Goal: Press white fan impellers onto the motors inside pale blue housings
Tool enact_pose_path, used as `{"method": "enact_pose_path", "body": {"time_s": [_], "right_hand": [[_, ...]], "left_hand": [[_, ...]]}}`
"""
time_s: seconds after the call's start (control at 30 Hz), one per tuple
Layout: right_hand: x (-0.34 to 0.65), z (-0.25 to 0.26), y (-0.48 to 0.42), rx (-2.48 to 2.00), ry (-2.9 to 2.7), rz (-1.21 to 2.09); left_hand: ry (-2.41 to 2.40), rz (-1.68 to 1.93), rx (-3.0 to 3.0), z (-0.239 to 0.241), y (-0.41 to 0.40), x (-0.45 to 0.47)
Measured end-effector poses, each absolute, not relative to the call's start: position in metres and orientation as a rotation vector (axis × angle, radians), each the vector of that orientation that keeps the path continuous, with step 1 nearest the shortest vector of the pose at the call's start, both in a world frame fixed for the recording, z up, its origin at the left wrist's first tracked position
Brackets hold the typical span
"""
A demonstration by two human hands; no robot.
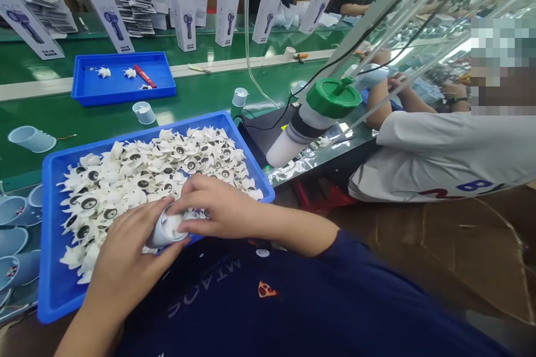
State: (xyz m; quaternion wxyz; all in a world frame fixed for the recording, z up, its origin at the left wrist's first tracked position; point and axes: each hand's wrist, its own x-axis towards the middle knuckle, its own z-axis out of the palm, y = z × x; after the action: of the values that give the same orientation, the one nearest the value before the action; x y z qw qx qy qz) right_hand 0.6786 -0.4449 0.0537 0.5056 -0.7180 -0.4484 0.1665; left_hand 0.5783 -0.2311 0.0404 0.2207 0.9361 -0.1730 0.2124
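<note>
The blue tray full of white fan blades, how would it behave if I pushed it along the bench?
The blue tray would probably slide as one stiff piece; its walls look rigid. The white fan blades are heaped loosely, so a jolt may shift them. They look like thin plastic, so the load is likely light.

Your own body: bare hands, dark navy T-shirt.

Your left hand point(125, 251) and right hand point(218, 209) wear no gloves, rings or watch, and both forearms are uncovered to the elbow. You wear a navy T-shirt point(293, 307) with short sleeves; the right sleeve ends just above the elbow. Pale grey lettering runs across its chest, seen upside down from your camera, beside a small orange pizza-slice patch point(266, 289) and a small white round mark point(262, 252).
</note>
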Motion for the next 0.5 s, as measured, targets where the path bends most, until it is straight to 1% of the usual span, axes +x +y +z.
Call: {"method": "enact_pose_path", "body": {"time_s": [0.1,0.17,0.27,0.37,0.43,0.5], "right_hand": [[0.675,0.056,-0.442,-1.916,-1.251,0.208],[0.676,0.054,-0.445,-1.872,-1.295,0.108],[0.680,0.051,-0.463,-1.712,-1.281,-0.185],[0.686,0.048,-0.497,-1.653,-1.140,-0.601],[0.692,0.043,-0.521,-1.689,-0.944,-0.932],[0.703,0.031,-0.541,-1.713,-0.618,-1.221]], "left_hand": [[-0.562,0.631,2.613,0.043,-0.235,0.581],[-0.650,0.607,2.613,0.048,-0.234,0.584],[-0.672,0.595,2.621,0.059,-0.217,0.592],[-0.463,0.612,2.662,0.068,-0.180,0.618],[-0.215,0.513,2.703,0.071,-0.151,0.651],[0.037,0.391,2.740,0.071,-0.125,0.692]]}}
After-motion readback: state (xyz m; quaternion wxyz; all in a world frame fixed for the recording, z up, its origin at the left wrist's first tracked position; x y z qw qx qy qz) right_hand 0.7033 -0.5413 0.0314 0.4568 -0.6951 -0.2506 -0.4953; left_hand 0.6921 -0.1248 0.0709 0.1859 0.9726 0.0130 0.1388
